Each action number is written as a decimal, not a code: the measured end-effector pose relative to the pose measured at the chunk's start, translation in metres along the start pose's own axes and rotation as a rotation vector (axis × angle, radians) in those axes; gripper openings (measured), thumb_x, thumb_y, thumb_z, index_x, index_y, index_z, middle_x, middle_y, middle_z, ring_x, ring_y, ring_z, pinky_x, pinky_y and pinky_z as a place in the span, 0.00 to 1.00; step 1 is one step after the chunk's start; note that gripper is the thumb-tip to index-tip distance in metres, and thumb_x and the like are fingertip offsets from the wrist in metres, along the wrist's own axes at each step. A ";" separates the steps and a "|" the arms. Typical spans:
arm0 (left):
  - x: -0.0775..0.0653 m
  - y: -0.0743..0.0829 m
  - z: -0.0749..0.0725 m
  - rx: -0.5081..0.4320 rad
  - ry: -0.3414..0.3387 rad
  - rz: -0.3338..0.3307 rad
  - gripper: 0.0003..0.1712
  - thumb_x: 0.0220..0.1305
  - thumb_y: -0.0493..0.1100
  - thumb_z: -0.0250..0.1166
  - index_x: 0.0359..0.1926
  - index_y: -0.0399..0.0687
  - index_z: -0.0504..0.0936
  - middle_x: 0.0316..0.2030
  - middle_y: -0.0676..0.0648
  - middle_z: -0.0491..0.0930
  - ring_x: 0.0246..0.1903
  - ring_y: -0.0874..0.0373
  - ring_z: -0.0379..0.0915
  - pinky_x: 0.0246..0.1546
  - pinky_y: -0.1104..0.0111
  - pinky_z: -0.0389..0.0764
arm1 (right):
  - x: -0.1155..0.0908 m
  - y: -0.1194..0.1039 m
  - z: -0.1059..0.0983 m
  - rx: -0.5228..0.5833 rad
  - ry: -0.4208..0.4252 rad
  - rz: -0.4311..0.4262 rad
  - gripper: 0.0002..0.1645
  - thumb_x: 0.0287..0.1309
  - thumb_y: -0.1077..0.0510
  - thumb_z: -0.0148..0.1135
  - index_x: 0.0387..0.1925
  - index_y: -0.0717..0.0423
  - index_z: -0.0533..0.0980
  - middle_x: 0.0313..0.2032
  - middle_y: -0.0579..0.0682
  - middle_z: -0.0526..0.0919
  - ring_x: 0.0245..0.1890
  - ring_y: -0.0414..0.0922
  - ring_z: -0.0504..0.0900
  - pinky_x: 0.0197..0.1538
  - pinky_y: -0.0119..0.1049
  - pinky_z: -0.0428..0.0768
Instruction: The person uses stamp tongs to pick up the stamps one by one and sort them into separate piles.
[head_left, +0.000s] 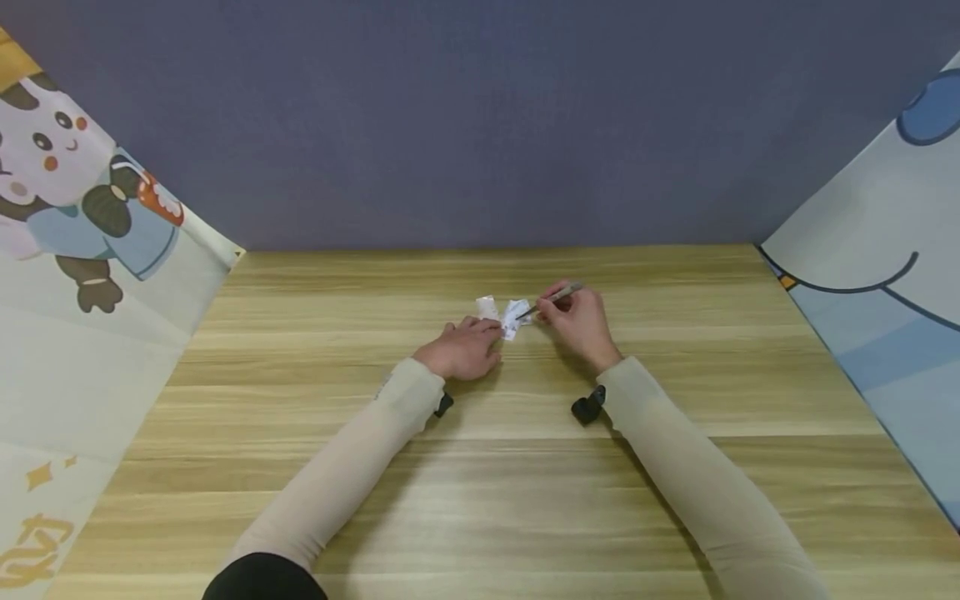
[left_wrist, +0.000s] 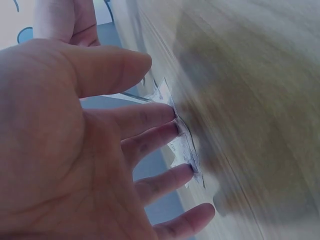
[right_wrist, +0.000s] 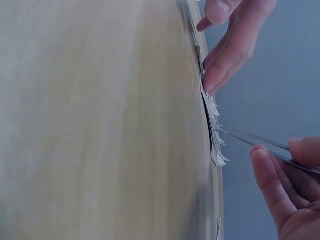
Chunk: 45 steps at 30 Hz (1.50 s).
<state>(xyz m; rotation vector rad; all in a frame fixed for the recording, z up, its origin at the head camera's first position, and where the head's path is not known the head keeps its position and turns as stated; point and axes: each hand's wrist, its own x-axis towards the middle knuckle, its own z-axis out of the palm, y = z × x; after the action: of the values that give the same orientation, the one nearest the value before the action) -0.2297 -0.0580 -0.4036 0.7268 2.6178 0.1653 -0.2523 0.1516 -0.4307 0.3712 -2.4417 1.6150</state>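
Note:
Thin white paper slips [head_left: 514,313] with faint print lie on the wooden table, overlapping each other. My left hand [head_left: 465,350] rests palm down beside them, its fairly straight fingertips touching the paper [left_wrist: 164,93] in the left wrist view. Between thumb and fingers, my right hand [head_left: 587,327] pinches slim metal tweezers [head_left: 562,292]. Their tips reach down onto the slips from the right. In the right wrist view the two arms of the tweezers [right_wrist: 250,139] stand slightly apart near the paper's lifted, curling edges [right_wrist: 219,156]. Another pale slip [head_left: 487,307] lies just beyond the left fingers.
The wood-grain table [head_left: 480,500] reaches back to a dark blue-grey panel [head_left: 480,125]. Cartoon-printed panels flank it, a left one [head_left: 150,333] and a right one [head_left: 855,225]. Black wrist cameras sit under both cuffs, including the right camera [head_left: 588,407].

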 end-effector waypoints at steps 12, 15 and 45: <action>-0.002 0.004 0.002 0.003 -0.006 -0.007 0.31 0.73 0.53 0.46 0.73 0.54 0.56 0.72 0.54 0.49 0.70 0.53 0.40 0.65 0.49 0.47 | -0.006 -0.034 -0.012 0.083 0.045 -0.006 0.05 0.60 0.69 0.58 0.35 0.71 0.75 0.32 0.69 0.81 0.29 0.57 0.83 0.34 0.45 0.82; -0.003 0.005 0.001 -0.003 -0.014 -0.007 0.31 0.73 0.53 0.46 0.73 0.53 0.55 0.72 0.54 0.48 0.70 0.53 0.40 0.65 0.49 0.46 | -0.007 -0.049 -0.025 0.107 0.087 -0.032 0.06 0.60 0.70 0.57 0.37 0.75 0.74 0.32 0.70 0.80 0.30 0.60 0.82 0.34 0.45 0.81; -0.035 -0.032 -0.012 -0.101 0.103 -0.090 0.34 0.72 0.52 0.47 0.73 0.46 0.51 0.72 0.45 0.47 0.70 0.48 0.39 0.64 0.46 0.47 | 0.009 -0.072 0.018 0.233 0.061 -0.102 0.06 0.59 0.71 0.58 0.34 0.74 0.73 0.30 0.72 0.80 0.27 0.59 0.83 0.32 0.46 0.82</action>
<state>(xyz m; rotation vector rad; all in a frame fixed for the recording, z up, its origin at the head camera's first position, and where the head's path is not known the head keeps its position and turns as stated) -0.2226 -0.1037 -0.3870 0.5788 2.7106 0.3132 -0.2386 0.1071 -0.3726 0.4658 -2.1590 1.8421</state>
